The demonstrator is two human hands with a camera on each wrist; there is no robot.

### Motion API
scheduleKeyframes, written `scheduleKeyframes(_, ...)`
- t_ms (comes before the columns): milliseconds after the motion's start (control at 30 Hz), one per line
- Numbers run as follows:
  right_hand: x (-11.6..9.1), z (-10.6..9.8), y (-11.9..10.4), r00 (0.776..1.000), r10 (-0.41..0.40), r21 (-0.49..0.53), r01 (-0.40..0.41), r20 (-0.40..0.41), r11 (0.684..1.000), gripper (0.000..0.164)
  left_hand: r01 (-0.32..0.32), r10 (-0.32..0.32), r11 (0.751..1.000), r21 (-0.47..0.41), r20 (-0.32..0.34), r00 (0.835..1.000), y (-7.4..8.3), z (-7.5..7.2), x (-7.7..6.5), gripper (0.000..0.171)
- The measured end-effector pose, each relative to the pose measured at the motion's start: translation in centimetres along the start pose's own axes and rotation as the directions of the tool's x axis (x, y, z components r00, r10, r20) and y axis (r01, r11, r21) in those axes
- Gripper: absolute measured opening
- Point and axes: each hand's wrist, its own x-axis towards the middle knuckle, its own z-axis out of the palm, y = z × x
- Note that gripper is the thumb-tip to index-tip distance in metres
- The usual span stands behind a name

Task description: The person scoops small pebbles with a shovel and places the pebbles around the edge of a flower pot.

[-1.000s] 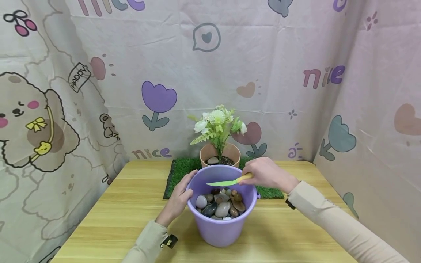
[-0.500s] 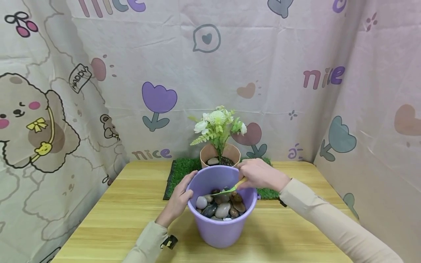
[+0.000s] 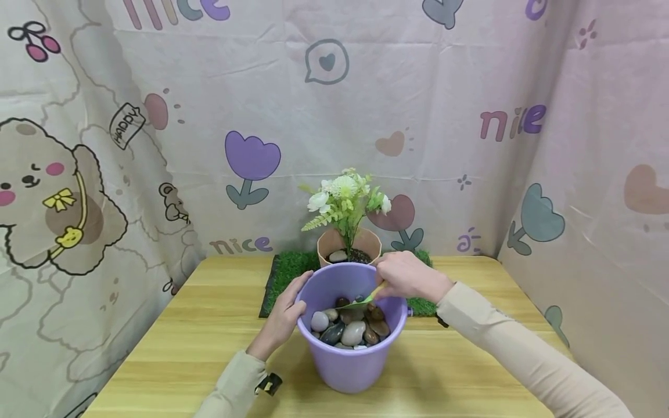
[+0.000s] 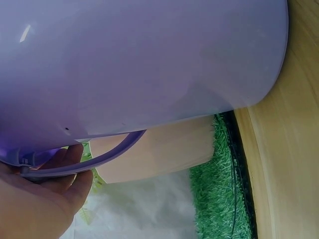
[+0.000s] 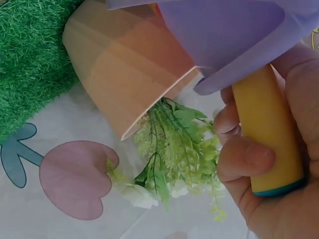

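A purple bucket (image 3: pixel 349 368) holds several smooth stones (image 3: pixel 353 333) in grey, brown and black. My left hand (image 3: pixel 284 310) grips its left rim, thumb on the near side; in the left wrist view the fingers lie by the bucket's purple handle (image 4: pixel 107 155). With my right hand (image 3: pixel 410 277) I hold a small trowel, whose yellow handle (image 5: pixel 269 127) fills the fist in the right wrist view. The trowel's green blade (image 3: pixel 355 305) is down inside the bucket, over the stones at the back; its tip is hard to make out.
Behind the bucket a peach flower pot (image 3: pixel 326 241) with white flowers and green leaves (image 3: pixel 345 194) stands on a mat of artificial grass (image 3: pixel 287 273). The wooden table (image 3: pixel 209 325) meets a printed cloth backdrop (image 3: pixel 324 128) at the back.
My right hand has moved a little down and left, and the trowel blade has gone from above the stones down to them. The left hand stays on the rim.
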Motion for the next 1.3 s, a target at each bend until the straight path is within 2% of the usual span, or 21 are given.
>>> scheduleKeyframes(200,0.3,0.9,-0.5,0.999,0.019,-0.017,-0.019,-0.035,1.000,0.035,-0.009,0.009,1.000,-0.005,-0.005,1.000,0.0,0.0,-0.1,0.071)
scheduleKeyframes(400,-0.6,1.6,-0.8,0.996,0.006,-0.027,-0.009,-0.094,1.000,0.028,-0.001,0.001,1.000,-0.019,0.002,1.000,0.3,0.1,-0.3,0.071)
scheduleKeyframes(767,-1.6,1.6,-0.4,0.981,0.028,-0.038,-0.036,-0.195,0.999,0.024,-0.021,0.021,1.000,-0.001,-0.007,1.000,0.2,0.1,-0.1,0.071)
scheduleKeyframes(1067,-2.2,1.9,-0.4,0.974,0.022,-0.031,-0.030,-0.226,0.999,0.023,-0.028,0.028,1.000,-0.001,-0.012,1.000,-0.1,0.1,-0.1,0.070)
scheduleKeyframes(1167,-2.3,2.1,-0.3,0.966,0.012,-0.039,-0.023,-0.257,0.999,0.022,-0.031,0.031,1.000,-0.004,-0.011,0.999,-0.1,0.1,-0.1,0.070)
scheduleKeyframes(1300,-2.6,2.5,-0.1,0.946,-0.005,-0.048,-0.011,-0.325,0.999,0.020,-0.021,0.021,1.000,-0.005,-0.007,1.000,0.1,0.1,-0.2,0.071)
